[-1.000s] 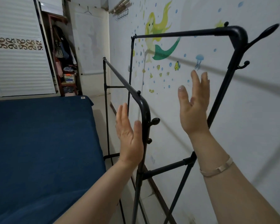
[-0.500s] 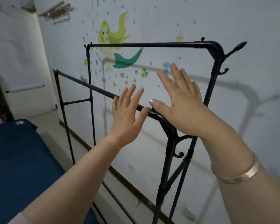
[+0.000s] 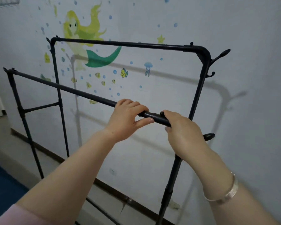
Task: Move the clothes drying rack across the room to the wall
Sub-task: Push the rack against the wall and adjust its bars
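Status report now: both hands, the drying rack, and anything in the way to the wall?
Left hand and right hand both closed on near top bar. Drying rack upright, empty, close to mermaid wall. No obstacle seen between.

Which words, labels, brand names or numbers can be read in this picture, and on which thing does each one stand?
None can be read.
Wall: only picture stickers, such as a mermaid, fish and a jellyfish; no letters.
Drying rack: plain black bars, no label visible.
Bracelet: no writing visible.
Left hand and right hand grip the near bar, so anything beneath them is hidden.
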### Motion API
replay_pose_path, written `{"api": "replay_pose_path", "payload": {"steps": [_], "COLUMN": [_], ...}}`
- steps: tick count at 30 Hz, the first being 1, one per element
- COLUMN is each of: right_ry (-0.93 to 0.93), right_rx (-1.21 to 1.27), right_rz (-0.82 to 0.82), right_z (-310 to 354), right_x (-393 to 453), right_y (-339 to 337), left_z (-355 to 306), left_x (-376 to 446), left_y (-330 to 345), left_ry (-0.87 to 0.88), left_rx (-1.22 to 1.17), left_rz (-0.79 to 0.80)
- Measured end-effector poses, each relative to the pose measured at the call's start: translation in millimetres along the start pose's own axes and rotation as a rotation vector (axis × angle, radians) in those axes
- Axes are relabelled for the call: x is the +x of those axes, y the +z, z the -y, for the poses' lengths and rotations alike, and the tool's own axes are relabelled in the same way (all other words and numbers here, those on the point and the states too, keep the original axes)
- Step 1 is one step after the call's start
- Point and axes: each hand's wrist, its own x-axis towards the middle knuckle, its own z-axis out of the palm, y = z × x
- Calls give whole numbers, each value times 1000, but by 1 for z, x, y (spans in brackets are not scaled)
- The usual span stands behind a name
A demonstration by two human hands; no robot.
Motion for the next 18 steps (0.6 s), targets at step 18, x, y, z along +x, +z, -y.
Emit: {"api": "replay_pose_path", "payload": {"steps": [18], "right_ry": [85], "right_rx": [-6], "right_rz": [-33], "right_z": [-79], "right_x": [10], "right_y": [-20], "left_z": [-48], "left_x": [36], "left_y": [74], "left_ry": [-30], "left_rx": [2], "left_rz": [-145]}}
